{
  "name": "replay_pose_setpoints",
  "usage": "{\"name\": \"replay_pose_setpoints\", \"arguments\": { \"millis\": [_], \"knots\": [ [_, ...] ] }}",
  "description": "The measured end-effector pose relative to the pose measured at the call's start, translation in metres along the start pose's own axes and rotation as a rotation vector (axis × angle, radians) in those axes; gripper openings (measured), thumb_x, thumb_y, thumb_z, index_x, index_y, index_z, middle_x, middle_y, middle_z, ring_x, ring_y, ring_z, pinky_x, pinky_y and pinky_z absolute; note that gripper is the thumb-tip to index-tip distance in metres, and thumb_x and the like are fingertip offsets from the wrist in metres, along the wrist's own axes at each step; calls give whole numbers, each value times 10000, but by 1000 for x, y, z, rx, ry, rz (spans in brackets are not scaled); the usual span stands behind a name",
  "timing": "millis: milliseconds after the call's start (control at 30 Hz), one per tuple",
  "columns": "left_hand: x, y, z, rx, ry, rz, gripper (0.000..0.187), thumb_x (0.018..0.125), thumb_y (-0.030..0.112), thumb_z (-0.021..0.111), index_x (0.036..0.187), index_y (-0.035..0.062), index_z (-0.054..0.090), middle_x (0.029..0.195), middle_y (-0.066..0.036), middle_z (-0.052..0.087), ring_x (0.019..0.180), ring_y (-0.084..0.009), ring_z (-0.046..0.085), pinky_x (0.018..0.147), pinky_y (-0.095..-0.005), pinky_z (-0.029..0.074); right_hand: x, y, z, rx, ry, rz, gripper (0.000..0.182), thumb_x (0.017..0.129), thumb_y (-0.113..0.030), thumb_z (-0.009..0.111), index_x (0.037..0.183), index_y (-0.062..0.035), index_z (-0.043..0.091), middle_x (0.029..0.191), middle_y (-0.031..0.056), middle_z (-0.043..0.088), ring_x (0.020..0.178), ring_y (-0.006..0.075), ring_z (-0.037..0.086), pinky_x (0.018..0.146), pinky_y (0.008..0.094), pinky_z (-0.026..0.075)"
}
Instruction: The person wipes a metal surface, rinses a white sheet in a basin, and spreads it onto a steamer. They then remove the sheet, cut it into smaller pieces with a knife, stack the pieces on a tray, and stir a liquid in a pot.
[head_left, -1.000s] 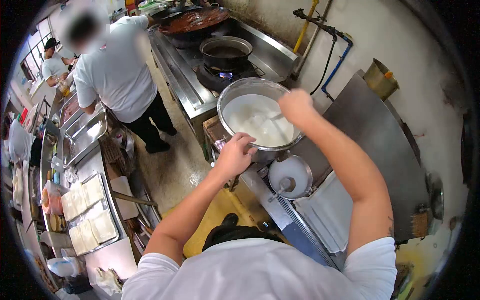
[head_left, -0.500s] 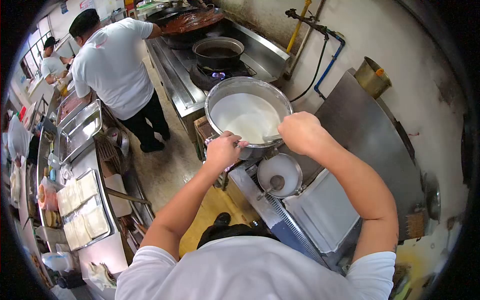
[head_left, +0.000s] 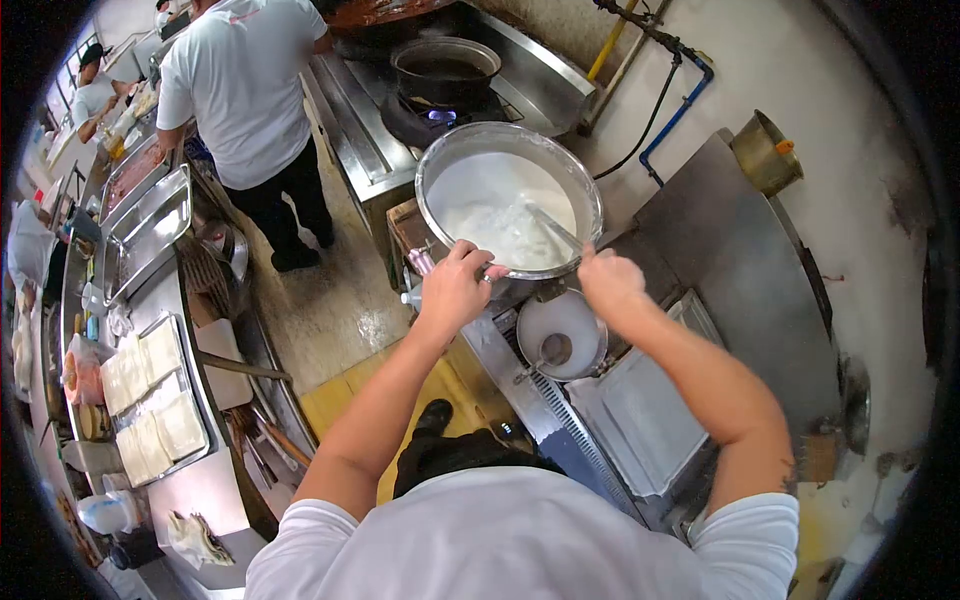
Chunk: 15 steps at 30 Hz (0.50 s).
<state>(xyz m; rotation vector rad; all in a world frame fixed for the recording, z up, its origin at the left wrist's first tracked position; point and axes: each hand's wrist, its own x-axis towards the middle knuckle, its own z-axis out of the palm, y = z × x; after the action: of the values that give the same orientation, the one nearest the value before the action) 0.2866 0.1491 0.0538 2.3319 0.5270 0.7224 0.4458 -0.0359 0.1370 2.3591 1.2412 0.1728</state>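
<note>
A large steel pot (head_left: 437,156) full of white liquid (head_left: 500,215) stands in front of me. My left hand (head_left: 455,287) grips the pot's near rim. My right hand (head_left: 610,283) sits at the pot's right near edge and holds the handle of a metal stirring utensil (head_left: 553,228), whose end dips into the white liquid. Just below the pot lies a small round lid or pan (head_left: 560,332) with a ladle on it.
A dark pot (head_left: 445,68) stands on a lit burner behind. A person in a white shirt (head_left: 245,85) works at the left counter. Steel trays (head_left: 150,235) and a tray of pale squares (head_left: 155,400) line the left. A steel surface (head_left: 740,250) lies to the right.
My right hand has swept from the pot's far side round to its near right edge, dragging the utensil through the liquid. My left hand stayed on the rim.
</note>
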Motion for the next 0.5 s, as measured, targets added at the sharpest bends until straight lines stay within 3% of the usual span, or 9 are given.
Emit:
{"name": "replay_pose_setpoints", "arguments": {
  "millis": [67, 133, 200, 233, 267, 333, 433, 467, 500],
  "knots": [
    [-1, 0, 1, -15, 12, -5, 308, 899, 392, 718, 1037, 118, 746, 1077, -70, 669, 936, -312, 684, 771, -425, 558, 2, 25, -21, 127, -42, -166, 241, 868, -88, 603, 1058, 35, 686, 881, 247, 714, 837, 328, 749, 676, 454, 609],
    [-1, 2, 0, -24, 22, -7, 299, 894, 382, 726, 1031, 116, 746, 1074, -71, 668, 933, -313, 683, 771, -424, 557, 16, 31, -63, 131, -307, -100, 201, 818, -33, 625, 966, 10, 753, 959, 205, 744, 873, 343, 744, 695, 468, 598],
    [-1, 2, 2, -33, 29, -12, 289, 891, 373, 732, 1022, 116, 745, 1072, -72, 665, 928, -314, 683, 768, -424, 555, 37, 32, -108, 77, -641, -66, 197, 748, 16, 629, 902, 33, 751, 848, 218, 737, 753, 328, 742, 614, 459, 578],
    [-1, 2, 2, -37, 33, -13, 284, 890, 369, 735, 1018, 116, 745, 1071, -73, 664, 925, -315, 683, 767, -425, 553, 46, 37, -120, 92, -755, -141, 211, 898, -91, 576, 940, 83, 689, 730, 206, 696, 576, 307, 681, 494, 441, 529],
    [-1, 2, 1, -44, 29, -19, 277, 890, 363, 736, 1014, 115, 745, 1072, -73, 664, 925, -315, 683, 767, -426, 552, 55, 44, -119, 167, -816, -108, 233, 909, -134, 608, 855, 82, 677, 665, 174, 666, 521, 274, 640, 463, 417, 503],
    [0, 2, 0, -61, 20, -29, 265, 891, 351, 738, 1007, 114, 746, 1073, -73, 662, 925, -316, 683, 767, -428, 550, 57, 45, -126, 380, -804, -49, 259, 915, -150, 611, 794, 68, 680, 649, 178, 660, 506, 264, 635, 463, 413, 504],
    [1, -1, 4, -74, 26, -29, 278, 889, 380, 729, 986, 121, 748, 1062, -65, 648, 914, -310, 689, 750, -439, 550, 51, 29, -116, 289, -762, -265, 274, 912, -170, 618, 769, 56, 683, 684, 188, 668, 541, 261, 650, 484, 420, 514],
    [1, -1, 5, -71, 28, -27, 280, 888, 380, 731, 987, 119, 747, 1062, -65, 648, 913, -313, 689, 753, -440, 550, 40, 13, -118, 352, -701, -124, 275, 899, -190, 636, 784, 52, 696, 775, 228, 702, 655, 287, 702, 567, 439, 546],
    [1, -2, 5, -68, 27, -24, 282, 886, 380, 732, 989, 118, 747, 1062, -65, 647, 911, -315, 689, 755, -441, 550, 44, 10, -49, 350, -392, -285, 305, 896, -210, 633, 791, 69, 700, 844, 273, 713, 789, 322, 734, 678, 455, 574]
  ]
}}
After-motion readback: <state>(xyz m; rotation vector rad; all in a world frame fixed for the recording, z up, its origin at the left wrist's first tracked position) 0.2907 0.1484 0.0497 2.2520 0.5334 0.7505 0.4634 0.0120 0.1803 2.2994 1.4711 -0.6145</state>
